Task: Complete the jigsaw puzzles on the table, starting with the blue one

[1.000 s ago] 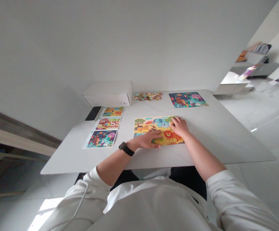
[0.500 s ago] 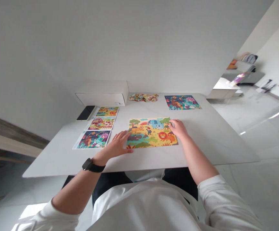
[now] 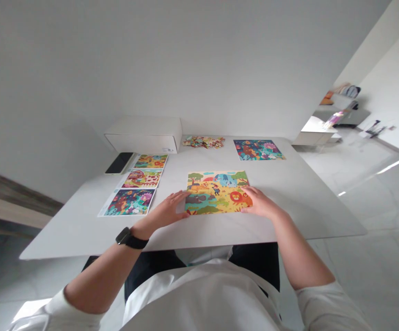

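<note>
White table (image 3: 289, 220), bright safari jigsaw puzzle (image 3: 216, 193), lion (image 3: 235, 197) and hippo (image 3: 197, 198) pictured

A jigsaw puzzle (image 3: 216, 192) lies on the table (image 3: 299, 207), with three picture sheets (image 3: 142, 179) left and loose pieces (image 3: 203, 142) behind

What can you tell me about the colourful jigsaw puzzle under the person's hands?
It is a rectangular jigsaw puzzle, wider than it is deep, lying flat on a white table. It looks like printed card and shows a bright cartoon scene with a blue elephant, a grey hippo and an orange lion on yellow and green ground. It looks assembled, though the seams are too fine to make out. The left hand lies against its left edge, and the right hand at its lower right corner.
</note>
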The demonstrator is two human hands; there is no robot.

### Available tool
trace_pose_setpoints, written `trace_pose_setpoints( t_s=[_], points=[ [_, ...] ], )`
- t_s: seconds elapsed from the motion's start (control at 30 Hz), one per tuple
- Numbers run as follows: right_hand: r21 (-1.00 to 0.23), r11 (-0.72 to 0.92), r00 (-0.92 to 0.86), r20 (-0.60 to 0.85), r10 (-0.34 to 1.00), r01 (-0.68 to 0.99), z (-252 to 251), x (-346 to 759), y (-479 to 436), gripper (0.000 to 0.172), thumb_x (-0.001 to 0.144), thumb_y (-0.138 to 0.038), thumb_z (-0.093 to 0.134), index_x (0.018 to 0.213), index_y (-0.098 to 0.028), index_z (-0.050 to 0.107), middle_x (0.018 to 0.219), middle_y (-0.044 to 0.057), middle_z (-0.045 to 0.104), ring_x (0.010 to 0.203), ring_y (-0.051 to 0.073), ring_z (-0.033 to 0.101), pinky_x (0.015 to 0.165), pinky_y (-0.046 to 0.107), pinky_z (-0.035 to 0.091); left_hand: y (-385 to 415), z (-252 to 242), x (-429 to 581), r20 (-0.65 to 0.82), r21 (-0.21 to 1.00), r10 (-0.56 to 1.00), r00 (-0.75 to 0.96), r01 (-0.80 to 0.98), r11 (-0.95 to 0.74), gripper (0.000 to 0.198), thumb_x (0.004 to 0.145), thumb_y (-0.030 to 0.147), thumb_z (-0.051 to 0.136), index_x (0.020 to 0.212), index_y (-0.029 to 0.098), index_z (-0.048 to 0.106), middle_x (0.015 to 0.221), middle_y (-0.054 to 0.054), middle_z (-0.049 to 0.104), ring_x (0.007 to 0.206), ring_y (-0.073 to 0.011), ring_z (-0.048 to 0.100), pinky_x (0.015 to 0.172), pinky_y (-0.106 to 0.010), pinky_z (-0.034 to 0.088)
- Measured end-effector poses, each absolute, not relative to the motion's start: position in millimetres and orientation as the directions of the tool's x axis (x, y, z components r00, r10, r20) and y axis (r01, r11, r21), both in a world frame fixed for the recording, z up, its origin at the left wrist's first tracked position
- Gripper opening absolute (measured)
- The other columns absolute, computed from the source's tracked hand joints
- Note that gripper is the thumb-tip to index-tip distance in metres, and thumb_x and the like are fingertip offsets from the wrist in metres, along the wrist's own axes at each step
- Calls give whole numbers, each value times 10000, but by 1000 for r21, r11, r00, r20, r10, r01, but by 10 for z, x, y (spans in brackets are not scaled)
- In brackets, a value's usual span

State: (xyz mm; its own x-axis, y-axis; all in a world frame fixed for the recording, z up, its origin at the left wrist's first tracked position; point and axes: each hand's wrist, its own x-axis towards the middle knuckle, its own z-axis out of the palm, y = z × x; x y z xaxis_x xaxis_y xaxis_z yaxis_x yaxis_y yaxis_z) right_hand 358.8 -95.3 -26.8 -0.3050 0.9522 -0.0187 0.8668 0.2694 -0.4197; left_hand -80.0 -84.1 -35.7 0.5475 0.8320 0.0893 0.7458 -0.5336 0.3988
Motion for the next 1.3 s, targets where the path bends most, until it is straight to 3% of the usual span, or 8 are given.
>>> trace_pose_setpoints(
  t_s=[0.13, 0.27, 0.37, 0.5, 0.77, 0.93, 1.3],
  points=[
    [-432, 330, -343, 51, 938, 839, -340, 3923, -1086, 750, 857, -384, 826, 1563, -293, 591, 1650, 134, 529, 1531, 349, 498, 1288, 561, 389, -766, -342, -503, 96, 412, 811, 577, 719, -560, 797, 889, 477, 758, 1620, 295, 497, 1650, -88, 553, 1551, -305, 500, 1338, -475, 369],
    [-430, 273, -275, 58, 960, 861, -369, 4368, -1193, 659, 866, -393, 806, 1503, -317, 654, 1639, 119, 542, 1517, 344, 515, 1278, 574, 401, -644, -357, -70, 115, 423, 778, 618, 678, -601, 764, 888, 509, 759, 1586, 290, 540, 1624, -96, 580, 1519, -311, 537, 1324, -502, 388],
    [-426, 217, -217, 48, 975, 878, -366, 4713, -1275, 651, 844, -413, 821, 1473, -320, 681, 1630, 120, 553, 1512, 347, 523, 1275, 573, 406, -539, -367, 312, 122, 422, 762, 636, 662, -620, 700, 881, 496, 764, 1540, 346, 583, 1603, -67, 605, 1505, -323, 553, 1302, -545, 409],
    [-423, 158, -163, 25, 986, 892, -352, 5126, -1340, 636, 800, -442, 861, 1406, -301, 733, 1626, 135, 553, 1486, 370, 552, 1264, 576, 424, -400, -362, 815, 114, 416, 742, 661, 646, -639, 654, 879, 479, 762, 1499, 320, 626, 1605, -97, 600, 1514, -356, 539, 1296, -595, 395],
    [-411, 84, -66, 58, 996, 908, -371, 5736, -1198, 523, 855, -385, 797, 1364, -269, 763, 1581, 145, 596, 1478, 366, 561, 1261, 554, 438, -149, -327, 1569, 87, 390, 726, 682, 647, -655, 584, 933, 463, 734, 1460, 223, 657, 1604, -148, 590, 1507, -365, 535, 1315, -546, 375],
    [-396, 60, -42, 53, 998, 916, -371, 5972, -1011, 517, 871, -341, 754, 1382, -261, 753, 1571, 142, 608, 1456, 354, 584, 1266, 552, 431, -31, -333, 1845, 96, 357, 727, 680, 658, -663, 571, 920, 524, 746, 1430, 280, 664, 1593, -119, 602, 1511, -333, 526, 1304, -540, 385],
    [-434, 137, -97, 113, 989, 890, -466, 6191, -621, 508, 878, -308, 757, 1385, -284, 749, 1594, 116, 599, 1449, 347, 599, 1249, 553, 464, 116, -351, 1975, 52, 266, 763, 644, 728, -632, 599, 987, 595, 649, 1496, 282, 616, 1655, -105, 537, 1556, -316, 467, 1329, -535, 335]
  ],
)
